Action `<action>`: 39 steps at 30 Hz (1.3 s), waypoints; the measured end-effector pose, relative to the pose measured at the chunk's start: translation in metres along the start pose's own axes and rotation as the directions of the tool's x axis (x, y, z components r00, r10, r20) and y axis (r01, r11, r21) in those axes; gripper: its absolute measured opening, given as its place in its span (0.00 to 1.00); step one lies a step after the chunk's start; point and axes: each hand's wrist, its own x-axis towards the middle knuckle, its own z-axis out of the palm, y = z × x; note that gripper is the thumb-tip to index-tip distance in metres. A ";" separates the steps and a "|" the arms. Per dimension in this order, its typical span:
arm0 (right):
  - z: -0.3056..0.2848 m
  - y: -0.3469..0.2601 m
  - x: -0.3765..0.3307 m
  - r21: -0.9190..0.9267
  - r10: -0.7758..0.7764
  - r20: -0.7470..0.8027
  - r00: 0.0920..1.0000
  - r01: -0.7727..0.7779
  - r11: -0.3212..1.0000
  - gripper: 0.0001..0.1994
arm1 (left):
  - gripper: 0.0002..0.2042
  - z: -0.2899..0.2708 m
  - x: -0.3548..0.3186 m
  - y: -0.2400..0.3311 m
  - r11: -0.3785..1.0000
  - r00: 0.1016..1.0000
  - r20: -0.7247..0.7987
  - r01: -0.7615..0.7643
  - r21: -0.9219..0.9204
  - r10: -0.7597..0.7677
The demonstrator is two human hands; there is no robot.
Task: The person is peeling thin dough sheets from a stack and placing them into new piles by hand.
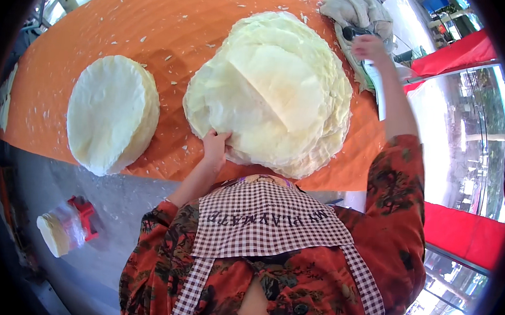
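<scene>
Left hand (215, 146) is pressing flat, fingers spread, on the near edge of the big wrapper stack (272, 91) (mid-table (174, 19)); right hand (369, 47) is gripping a dark tool (355, 32) at the far right edge.

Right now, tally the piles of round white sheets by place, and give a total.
On the orange table: 2, the neat stack and the ragged stack under the left hand.
On the floor: 1, the bagged stack.
Total: 3

One head-worn fisheye camera looked steeply down from close above onto the orange cloth-covered table (157, 18), its rim bending edges; the wearer's checked brown-and-white apron (261, 220) filled the lower frame.
</scene>
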 end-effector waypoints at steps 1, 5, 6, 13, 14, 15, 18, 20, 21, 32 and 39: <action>-0.033 -0.024 -0.005 -0.011 -0.036 -0.076 0.996 0.036 0.999 0.07 | 0.11 0.005 0.002 -0.001 1.000 1.000 0.016 -0.004 -0.003 0.004; -0.040 -0.066 -0.030 -0.148 -0.125 -0.059 0.990 0.115 0.982 0.06 | 0.13 0.011 -0.006 0.001 0.994 1.000 -0.009 -0.022 -0.106 0.021; -0.018 -0.058 -0.032 -0.249 -0.149 0.001 0.989 0.144 0.958 0.06 | 0.14 0.010 -0.010 0.005 0.993 0.999 -0.032 0.003 -0.114 -0.006; 0.134 0.094 -0.061 -0.264 0.118 -0.018 0.993 -0.119 0.957 0.17 | 0.17 0.010 -0.012 0.008 0.993 0.999 0.030 0.023 -0.116 -0.019; 0.147 0.113 -0.055 -0.385 -0.064 -0.117 0.991 0.014 0.923 0.20 | 0.18 0.016 -0.015 0.014 0.996 0.999 0.044 0.024 -0.089 -0.020; 0.159 0.124 -0.048 -0.510 -0.251 -0.181 0.951 0.128 0.851 0.22 | 0.19 0.019 -0.018 0.018 0.998 0.998 0.051 0.024 -0.062 -0.021; 0.198 0.099 -0.047 -0.537 -0.181 -0.223 0.958 0.034 0.843 0.23 | 0.19 0.014 -0.025 0.025 0.999 0.999 0.041 -0.006 -0.054 0.008; 0.194 0.076 -0.036 -0.540 -0.050 -0.119 0.992 -0.022 0.842 0.26 | 0.19 0.011 -0.032 0.027 0.997 0.997 -0.006 -0.076 0.032 0.076; 0.193 0.070 -0.033 -0.552 0.079 -0.017 0.997 -0.076 0.830 0.29 | 0.20 0.011 -0.034 0.028 0.983 0.988 -0.039 -0.143 0.117 0.149; 0.216 -0.014 -0.029 -0.409 0.039 0.349 0.936 0.114 0.905 0.35 | 0.19 0.021 0.039 0.064 -0.185 0.342 0.698 -0.806 0.562 0.630; 0.166 0.038 -0.125 0.158 0.074 -0.037 0.997 -0.067 0.985 0.12 | 0.36 0.056 0.027 0.077 -0.405 0.603 0.690 -0.559 0.724 0.401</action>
